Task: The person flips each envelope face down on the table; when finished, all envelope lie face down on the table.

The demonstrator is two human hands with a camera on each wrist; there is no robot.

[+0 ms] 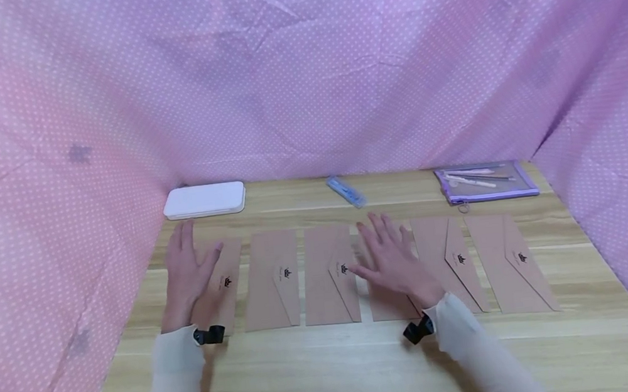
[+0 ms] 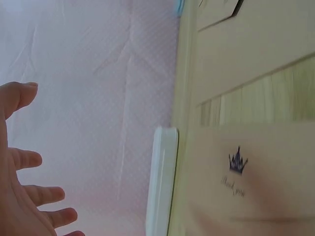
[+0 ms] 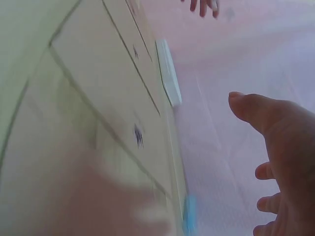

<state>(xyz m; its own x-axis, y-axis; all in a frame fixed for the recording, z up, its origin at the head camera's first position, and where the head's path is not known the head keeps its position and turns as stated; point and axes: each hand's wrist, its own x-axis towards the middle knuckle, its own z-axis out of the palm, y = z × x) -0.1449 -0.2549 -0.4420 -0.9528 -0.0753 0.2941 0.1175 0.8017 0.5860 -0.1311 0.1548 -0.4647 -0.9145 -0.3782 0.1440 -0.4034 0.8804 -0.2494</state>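
Note:
Several brown kraft envelopes (image 1: 269, 257) lie in a row across the wooden table, each with a black crown print and a slanted flap. My left hand (image 1: 187, 271) is spread over the leftmost envelope (image 1: 231, 254), partly covering it. Over the fourth envelope from the left (image 1: 384, 306) is my right hand (image 1: 391, 261), fingers apart, its thumb reaching toward the third envelope (image 1: 320, 258). Neither hand holds anything. In the left wrist view, the hand appears raised off the crown-printed envelope (image 2: 275, 142); the right wrist view also shows that hand above the envelopes.
At the back left lies a white case (image 1: 204, 200). A small blue packaged item (image 1: 346, 191) is at the back middle, and a purple-edged mesh pouch (image 1: 523, 185) with pens lies at the back right. Pink dotted cloth (image 1: 304, 96) encloses the table (image 1: 320, 378).

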